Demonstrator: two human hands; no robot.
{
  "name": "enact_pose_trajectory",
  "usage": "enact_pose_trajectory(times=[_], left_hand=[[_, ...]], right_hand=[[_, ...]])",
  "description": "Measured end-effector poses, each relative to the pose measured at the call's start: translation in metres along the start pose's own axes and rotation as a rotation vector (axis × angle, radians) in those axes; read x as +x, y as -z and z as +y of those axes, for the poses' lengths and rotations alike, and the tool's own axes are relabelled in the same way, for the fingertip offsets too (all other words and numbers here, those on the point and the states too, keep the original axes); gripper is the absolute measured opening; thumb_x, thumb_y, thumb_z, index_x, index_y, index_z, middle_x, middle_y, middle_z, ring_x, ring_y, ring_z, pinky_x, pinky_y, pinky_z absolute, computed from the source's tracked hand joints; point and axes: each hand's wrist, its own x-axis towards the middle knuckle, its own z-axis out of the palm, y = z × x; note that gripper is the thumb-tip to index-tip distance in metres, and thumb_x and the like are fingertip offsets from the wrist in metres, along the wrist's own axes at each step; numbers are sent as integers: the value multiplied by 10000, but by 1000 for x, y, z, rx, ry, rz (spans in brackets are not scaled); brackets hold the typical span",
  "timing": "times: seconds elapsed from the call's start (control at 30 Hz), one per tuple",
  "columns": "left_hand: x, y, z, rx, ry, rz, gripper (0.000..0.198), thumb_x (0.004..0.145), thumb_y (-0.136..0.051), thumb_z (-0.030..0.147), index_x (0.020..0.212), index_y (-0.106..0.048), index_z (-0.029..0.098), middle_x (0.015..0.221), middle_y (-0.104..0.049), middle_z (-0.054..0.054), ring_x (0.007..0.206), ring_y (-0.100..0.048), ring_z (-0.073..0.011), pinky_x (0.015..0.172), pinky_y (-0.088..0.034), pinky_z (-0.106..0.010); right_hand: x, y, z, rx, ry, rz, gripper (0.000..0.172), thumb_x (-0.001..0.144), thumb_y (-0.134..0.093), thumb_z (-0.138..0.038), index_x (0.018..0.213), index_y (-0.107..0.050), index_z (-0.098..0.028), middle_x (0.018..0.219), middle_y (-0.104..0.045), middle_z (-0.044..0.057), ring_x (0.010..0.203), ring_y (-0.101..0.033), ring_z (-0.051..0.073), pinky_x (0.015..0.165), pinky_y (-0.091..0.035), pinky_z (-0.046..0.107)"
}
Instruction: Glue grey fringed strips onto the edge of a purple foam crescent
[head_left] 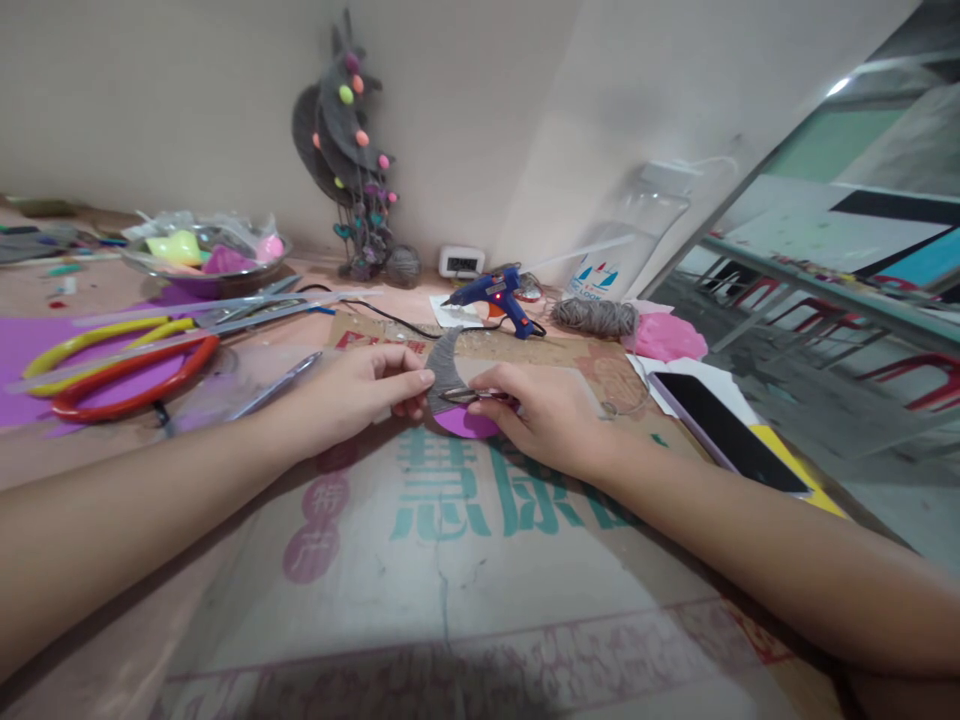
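Note:
My left hand (367, 385) pinches the left side of a crescent wound in grey yarn (450, 360), with its thumb and fingers pressed together. A smooth purple part (469, 424) shows below the yarn; whether it belongs to the crescent, I cannot tell. My right hand (551, 415) is closed on a small, thin metal tool (466, 395), whose tip lies across the lower end of the grey winding. The fingers hide most of the tool, so its kind is unclear. Both hands are over a printed cardboard sheet (360, 620).
A blue glue gun (487, 292) stands beyond my hands, near a white digital clock (460, 262). Grey yarn (596, 317) and a phone (727, 430) lie to the right. Red-handled scissors (135, 408) and a bowl (206, 285) are left. A pompom-trimmed moon ornament (330, 140) stands at the wall.

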Motion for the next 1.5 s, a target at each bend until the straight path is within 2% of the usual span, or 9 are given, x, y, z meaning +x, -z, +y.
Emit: enact_pose_trajectory(times=[0.27, 0.43, 0.6, 0.73, 0.83, 0.9, 1.03, 1.2, 1.5], left_hand=[[0, -1, 4, 20, 8, 3, 209, 799, -578, 329, 664, -548, 172, 594, -588, 28, 574, -537, -103, 603, -431, -235], [-1, -3, 6, -8, -1, 0, 208, 803, -576, 324, 670, -534, 170, 585, -568, 34, 575, -532, -99, 596, -428, -226], [-1, -4, 6, -9, 12, 11, 203, 802, -577, 310, 664, -535, 167, 579, -564, 36, 559, -516, -89, 575, -417, -210], [-1, -4, 5, -33, -1, 23, 164, 798, -578, 306, 719, -549, 166, 586, -562, 37, 558, -515, -90, 569, -417, -208], [-1, -3, 5, -2, -38, 26, 156, 799, -577, 311, 745, -562, 165, 598, -565, 32, 565, -516, -95, 580, -426, -217], [-1, -3, 4, 57, -56, 28, 181, 808, -565, 330, 733, -568, 165, 608, -563, 29, 574, -517, -100, 587, -427, -221], [-3, -3, 3, 231, -85, 6, 249, 819, -544, 415, 743, -610, 187, 652, -600, 23, 618, -551, -121, 591, -419, -221], [-4, -2, 3, 425, -118, -20, 248, 819, -523, 389, 683, -617, 205, 655, -620, 29, 626, -547, -132, 562, -381, -212], [-4, -1, 1, 406, -88, -44, 237, 827, -489, 376, 726, -625, 209, 679, -621, 25, 639, -551, -142, 571, -385, -223]], right_hand=[[-1, 0, 0, 4, -7, -7, 141, 901, -518, -296, 909, -606, -186, 767, -674, 23, 699, -594, 156, 605, -355, 252], [-3, -2, 3, 134, -63, 89, 194, 879, -560, -340, 975, -585, -173, 749, -650, 16, 649, -572, 132, 588, -381, 229], [-2, -2, 8, 264, -183, 153, 262, 882, -537, -331, 1064, -563, -144, 722, -604, 4, 605, -526, 115, 576, -399, 223], [-1, -1, 10, 259, -157, 92, 206, 804, -617, -284, 976, -644, -175, 784, -665, 22, 675, -575, 137, 624, -407, 240], [-2, -2, 10, 162, -33, 37, 135, 762, -615, -198, 881, -680, -189, 700, -662, 18, 664, -567, 149, 645, -381, 263], [-2, -2, 9, 115, 12, 46, 95, 781, -608, -207, 838, -682, -190, 652, -642, 18, 646, -546, 147, 636, -358, 268], [-2, -3, 8, 173, -54, 32, 108, 821, -583, -234, 778, -667, -181, 635, -621, 15, 616, -523, 131, 604, -346, 251], [-1, -2, 7, 253, -93, 20, 74, 787, -589, -179, 772, -661, -180, 641, -616, 0, 606, -523, 118, 601, -350, 236], [-2, -5, 9, 280, -137, -4, 106, 758, -585, -133, 793, -672, -181, 686, -643, 5, 641, -551, 124, 613, -365, 227]])
